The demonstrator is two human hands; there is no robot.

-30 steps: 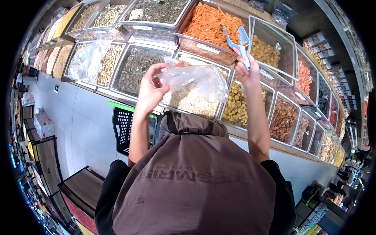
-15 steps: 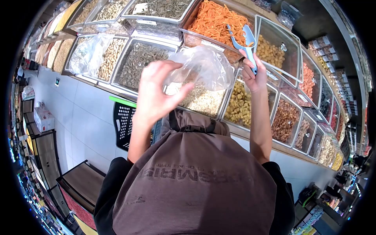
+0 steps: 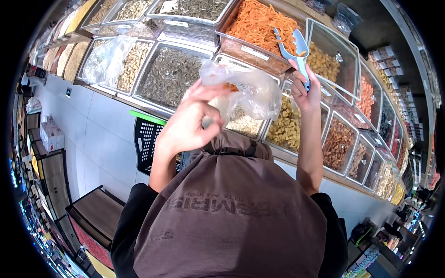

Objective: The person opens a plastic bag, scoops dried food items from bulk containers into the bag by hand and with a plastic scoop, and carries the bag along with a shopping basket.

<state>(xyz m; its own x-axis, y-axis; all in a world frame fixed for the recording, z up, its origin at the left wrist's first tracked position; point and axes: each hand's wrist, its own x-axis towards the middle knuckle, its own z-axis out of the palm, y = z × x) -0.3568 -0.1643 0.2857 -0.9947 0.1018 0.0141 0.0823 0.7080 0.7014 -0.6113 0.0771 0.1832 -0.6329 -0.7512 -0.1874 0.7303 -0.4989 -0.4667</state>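
My right hand is wrapped round the handle of a light blue scoop, which has orange strips in it. The scoop is at the edge of a bin of orange dried strips. My left hand has its fingers curled at the mouth of a clear plastic bag; part of its grip is hidden. Some orange shows in the bag near my fingers. Below the bag lies a bin of pale flakes, beside a bin of yellow pieces.
Sunflower seeds fill the bin to the left, and another plastic bag lies over the peanuts. A tilted clear lid stands right of the scoop. A black basket with a green edge is below the counter.
My left hand has curled its fingers from a spread pose and shifted down slightly. The bag has changed shape, and orange now shows in it. The scoop has moved slightly right and down.
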